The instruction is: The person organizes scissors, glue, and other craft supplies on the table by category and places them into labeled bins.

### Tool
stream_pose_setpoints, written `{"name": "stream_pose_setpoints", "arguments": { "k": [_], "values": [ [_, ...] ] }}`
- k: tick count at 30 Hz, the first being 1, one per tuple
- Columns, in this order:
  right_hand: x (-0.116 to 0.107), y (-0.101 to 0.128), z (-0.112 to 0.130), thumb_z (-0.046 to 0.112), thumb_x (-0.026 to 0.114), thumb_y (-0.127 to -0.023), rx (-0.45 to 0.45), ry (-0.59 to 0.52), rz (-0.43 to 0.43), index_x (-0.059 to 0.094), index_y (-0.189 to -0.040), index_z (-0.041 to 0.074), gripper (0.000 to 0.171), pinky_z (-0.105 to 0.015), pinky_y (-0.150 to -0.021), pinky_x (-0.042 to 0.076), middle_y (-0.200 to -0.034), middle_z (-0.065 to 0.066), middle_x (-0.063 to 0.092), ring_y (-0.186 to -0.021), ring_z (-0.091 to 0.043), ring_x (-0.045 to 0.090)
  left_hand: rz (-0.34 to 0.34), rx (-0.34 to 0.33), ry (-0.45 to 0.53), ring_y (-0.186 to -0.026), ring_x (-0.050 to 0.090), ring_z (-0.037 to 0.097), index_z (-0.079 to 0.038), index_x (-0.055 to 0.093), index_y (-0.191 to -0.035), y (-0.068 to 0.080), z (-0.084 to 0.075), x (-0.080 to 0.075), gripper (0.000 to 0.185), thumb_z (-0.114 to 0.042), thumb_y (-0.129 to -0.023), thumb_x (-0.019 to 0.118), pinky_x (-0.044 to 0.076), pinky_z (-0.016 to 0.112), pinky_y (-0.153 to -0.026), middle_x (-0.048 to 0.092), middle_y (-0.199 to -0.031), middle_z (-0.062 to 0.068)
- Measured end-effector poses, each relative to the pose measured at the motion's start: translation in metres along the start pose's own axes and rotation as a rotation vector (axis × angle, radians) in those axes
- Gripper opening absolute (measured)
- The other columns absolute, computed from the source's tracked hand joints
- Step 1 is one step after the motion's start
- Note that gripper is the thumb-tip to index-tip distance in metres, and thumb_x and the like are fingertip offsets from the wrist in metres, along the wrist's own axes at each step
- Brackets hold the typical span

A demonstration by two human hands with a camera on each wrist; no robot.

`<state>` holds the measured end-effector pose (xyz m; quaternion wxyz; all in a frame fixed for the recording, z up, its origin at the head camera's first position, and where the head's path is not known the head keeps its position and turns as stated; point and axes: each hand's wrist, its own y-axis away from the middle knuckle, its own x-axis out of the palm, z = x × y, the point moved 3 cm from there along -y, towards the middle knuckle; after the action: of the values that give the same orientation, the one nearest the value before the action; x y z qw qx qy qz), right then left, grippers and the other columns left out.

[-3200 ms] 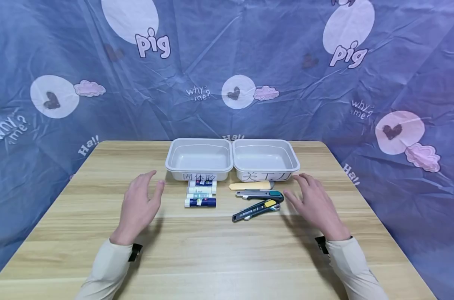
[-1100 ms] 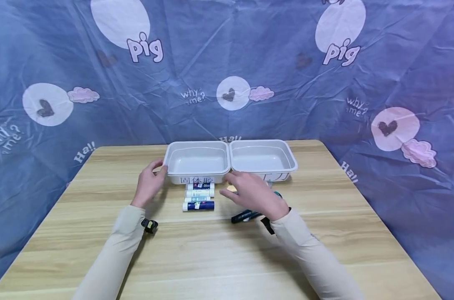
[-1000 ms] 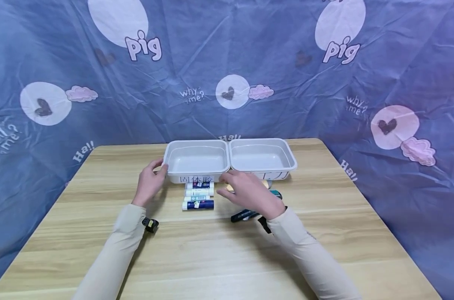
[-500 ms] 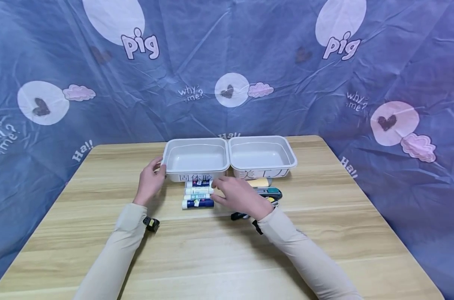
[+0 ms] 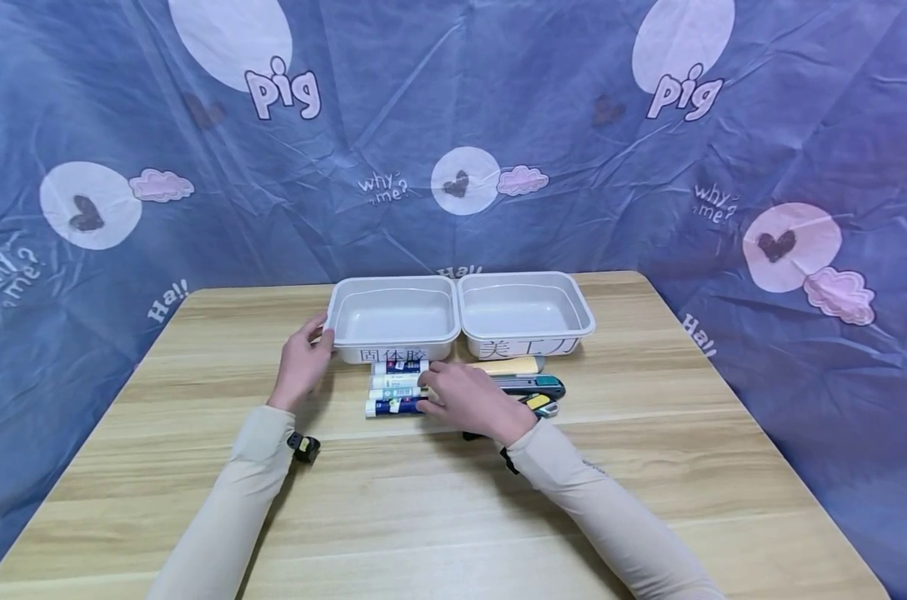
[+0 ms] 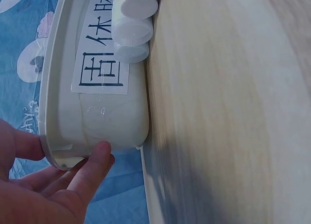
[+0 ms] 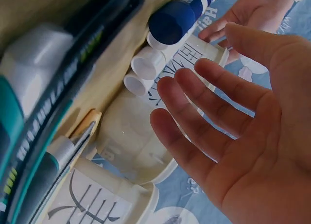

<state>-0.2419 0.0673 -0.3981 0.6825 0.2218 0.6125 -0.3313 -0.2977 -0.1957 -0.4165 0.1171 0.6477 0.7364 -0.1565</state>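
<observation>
My left hand holds the front-left corner of the left white plastic box; in the left wrist view its thumb lies against the box wall and a finger against the rim. Stacked in a row before this box lie several glue sticks, the nearest a dark blue glue stick with a white end. My right hand hovers at their right ends, fingers apart and slightly bent. In the right wrist view, a gap shows between its fingers and the blue glue stick. Several utility knives lie under and beside it, partly hidden, including a yellow-handled utility knife.
A second white box stands right against the first, each with a paper label of Chinese characters on its front. A teal-and-grey utility knife lies before it. The wooden table ends at a blue printed cloth behind.
Both hands have come inward from the table's sides. The left has taken hold of the left box; the right has moved left across the knives to the glue sticks.
</observation>
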Motion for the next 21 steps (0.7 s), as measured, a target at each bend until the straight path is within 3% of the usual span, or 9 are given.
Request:
{"name": "stream_pose_setpoints", "arguments": {
  "k": [10,21],
  "values": [
    [0.007,-0.002,-0.001,0.037,0.069,-0.098,0.003,0.031,0.029,0.074,-0.115,0.013,0.030,-0.029,-0.068,0.058,-0.101,0.001,0.069,-0.081,-0.011,0.065,-0.004,-0.005,0.027,-0.126,0.060,0.043,0.004,0.038,-0.154,-0.002,0.004,0.002,0.050,-0.014,-0.108,0.043,0.058,0.033,-0.097,0.052,-0.144,0.033],
    [0.013,-0.004,0.002,0.036,0.071,-0.098,-0.018,0.059,0.064,0.074,-0.111,0.014,0.026,-0.024,-0.063,0.055,-0.102,0.000,0.069,-0.079,-0.010,0.064,0.007,-0.010,0.061,-0.126,0.060,0.043,0.003,0.037,-0.155,-0.004,0.007,0.002,0.050,-0.016,-0.109,0.043,0.058,0.039,-0.097,0.051,-0.145,0.033]
  ]
}}
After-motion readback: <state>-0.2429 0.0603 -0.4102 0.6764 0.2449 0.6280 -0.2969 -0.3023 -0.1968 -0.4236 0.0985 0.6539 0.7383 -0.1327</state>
